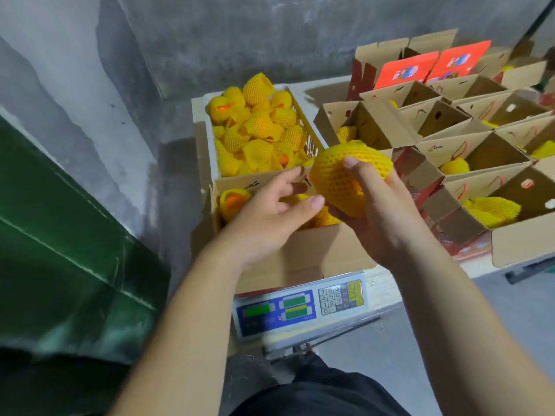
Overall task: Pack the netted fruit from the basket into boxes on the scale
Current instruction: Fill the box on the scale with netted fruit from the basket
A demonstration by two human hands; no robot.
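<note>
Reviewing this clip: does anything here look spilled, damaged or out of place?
Nothing stands out. The right hand holds one netted fruit above the box on the scale; the left hand is open beside it. No fruit lies loose outside the basket or boxes.

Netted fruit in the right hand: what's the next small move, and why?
Probably lower the netted fruit into the open box on the scale. The right hand grips it just above that box, the left hand hovers open beside it, and one netted fruit already lies in the box's left corner.
</note>
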